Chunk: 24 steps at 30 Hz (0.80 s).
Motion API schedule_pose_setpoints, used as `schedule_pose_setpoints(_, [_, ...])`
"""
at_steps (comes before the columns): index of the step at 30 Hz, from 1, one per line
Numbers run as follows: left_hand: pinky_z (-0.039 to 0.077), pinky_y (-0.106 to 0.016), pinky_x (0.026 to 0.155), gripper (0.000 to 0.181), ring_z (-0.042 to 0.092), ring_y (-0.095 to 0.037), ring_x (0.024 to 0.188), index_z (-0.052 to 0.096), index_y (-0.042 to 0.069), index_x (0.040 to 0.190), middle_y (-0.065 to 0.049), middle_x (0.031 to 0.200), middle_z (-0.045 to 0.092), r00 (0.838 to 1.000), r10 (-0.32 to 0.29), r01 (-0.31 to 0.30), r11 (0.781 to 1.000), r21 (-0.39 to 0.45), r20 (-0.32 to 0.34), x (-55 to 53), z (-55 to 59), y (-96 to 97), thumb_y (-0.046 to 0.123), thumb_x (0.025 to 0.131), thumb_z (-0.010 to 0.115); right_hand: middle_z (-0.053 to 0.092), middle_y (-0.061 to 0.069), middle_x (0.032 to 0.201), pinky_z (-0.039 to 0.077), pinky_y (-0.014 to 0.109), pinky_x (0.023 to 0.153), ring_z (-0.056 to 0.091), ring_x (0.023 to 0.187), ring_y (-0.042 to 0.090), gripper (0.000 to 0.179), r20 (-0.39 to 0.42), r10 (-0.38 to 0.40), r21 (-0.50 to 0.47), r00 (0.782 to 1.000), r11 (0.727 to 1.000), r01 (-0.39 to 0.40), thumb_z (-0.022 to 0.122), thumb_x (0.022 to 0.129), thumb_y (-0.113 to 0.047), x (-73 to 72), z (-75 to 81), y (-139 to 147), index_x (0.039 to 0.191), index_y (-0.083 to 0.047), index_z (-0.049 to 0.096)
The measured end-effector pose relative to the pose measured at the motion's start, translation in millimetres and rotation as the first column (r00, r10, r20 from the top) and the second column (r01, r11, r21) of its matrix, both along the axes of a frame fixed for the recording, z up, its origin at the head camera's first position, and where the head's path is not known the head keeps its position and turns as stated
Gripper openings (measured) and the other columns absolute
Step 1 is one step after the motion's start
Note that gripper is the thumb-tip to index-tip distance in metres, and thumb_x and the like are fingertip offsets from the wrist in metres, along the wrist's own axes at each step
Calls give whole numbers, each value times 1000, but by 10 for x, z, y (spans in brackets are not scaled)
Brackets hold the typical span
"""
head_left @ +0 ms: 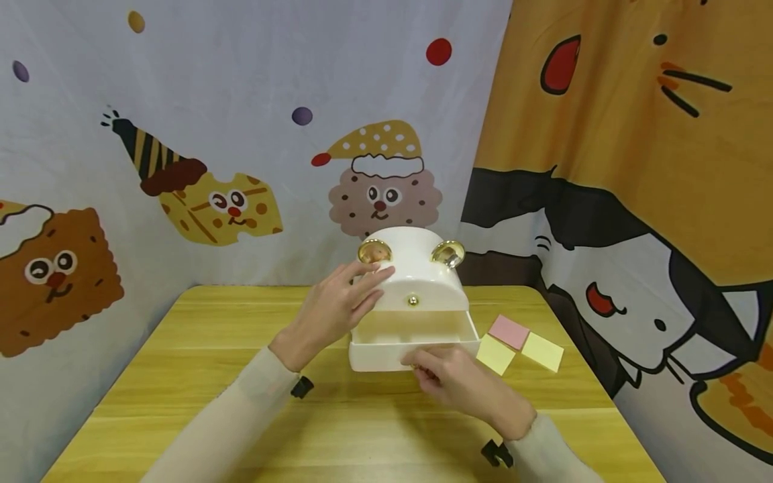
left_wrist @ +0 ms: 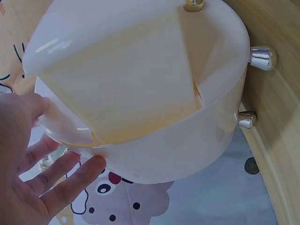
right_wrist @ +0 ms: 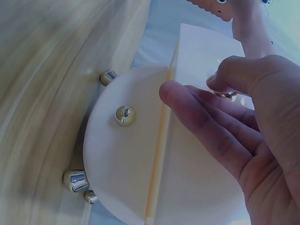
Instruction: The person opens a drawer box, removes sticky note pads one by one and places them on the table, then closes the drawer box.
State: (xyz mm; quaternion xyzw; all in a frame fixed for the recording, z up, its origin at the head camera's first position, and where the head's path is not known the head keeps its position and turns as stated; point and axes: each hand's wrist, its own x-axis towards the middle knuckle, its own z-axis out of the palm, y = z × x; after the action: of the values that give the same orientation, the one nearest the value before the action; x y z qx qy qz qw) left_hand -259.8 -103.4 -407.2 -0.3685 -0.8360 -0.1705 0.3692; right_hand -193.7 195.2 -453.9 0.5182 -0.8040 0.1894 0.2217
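A white rounded drawer box (head_left: 417, 268) with gold dome-shaped ears stands on the table, its middle drawer (head_left: 377, 357) pulled out toward me. The drawer's inside looks bare where it shows. My right hand (head_left: 461, 382) is at the drawer front, its thumb and fingers pinching the small gold knob (right_wrist: 228, 96). My left hand (head_left: 329, 305) rests against the upper left of the box near the gold ear (head_left: 375, 251), fingers fairly straight. In the left wrist view its fingertips (left_wrist: 96, 163) touch the white shell. A lower gold knob (right_wrist: 125, 116) sits beneath the drawer.
Right of the box lie a pink sticky note (head_left: 509, 332) and two yellow sticky notes (head_left: 542, 351). Short metallic feet (right_wrist: 75, 180) hold the box off the wooden table (head_left: 241, 349). A cartoon-printed curtain (head_left: 386, 80) hangs behind the table.
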Motion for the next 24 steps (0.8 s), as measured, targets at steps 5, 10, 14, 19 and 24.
schedule_pose_setpoints(5, [65, -34, 65, 50, 75, -27, 98, 72, 26, 162, -12, 137, 78, 1000, 7, -7, 1000, -1, 13, 15, 8, -3, 24, 113, 82, 72, -8, 86, 47, 4, 67, 57, 75, -3, 35, 7, -4, -2, 1000, 1000, 4, 86, 90, 11, -71, -4, -28, 118, -8, 80])
schedule_pose_setpoints(10, [65, -34, 65, 51, 74, -27, 98, 71, 26, 162, -12, 138, 78, 1000, 8, -8, 1000, -1, 7, 20, 17, -1, 23, 112, 82, 74, -7, 88, 51, 8, 69, 58, 77, -2, 33, -4, -27, -7, 1000, 1000, 27, 86, 91, 11, -128, 5, -51, 118, -8, 80])
schedule_pose_setpoints(14, [67, -35, 69, 52, 77, -28, 102, 71, 27, 162, -12, 140, 78, 1000, -1, 1, 1000, 4, 11, 19, 18, 0, 23, 112, 83, 77, -6, 91, 55, 10, 71, 61, 78, -1, 33, -1, -42, -7, 999, 999, 42, 86, 92, 11, -164, 0, -62, 119, -8, 81])
schedule_pose_setpoints(19, [68, -35, 71, 51, 78, -30, 107, 72, 26, 161, -12, 140, 79, 1000, -10, 10, 1000, 8, 8, 19, 7, 6, 23, 111, 83, 80, -4, 93, 55, 10, 70, 63, 78, 0, 32, 13, -65, -2, 998, 998, 65, 85, 95, 10, -211, -13, -71, 121, -8, 81])
schedule_pose_setpoints(24, [67, -34, 68, 49, 78, -30, 105, 75, 24, 158, -11, 136, 80, 1000, -21, 22, 999, 31, -15, 13, -5, 9, 21, 110, 84, 83, -2, 96, 60, 13, 72, 67, 80, 1, 30, 41, -84, -3, 996, 996, 84, 85, 98, 9, -269, -7, -89, 123, -7, 81])
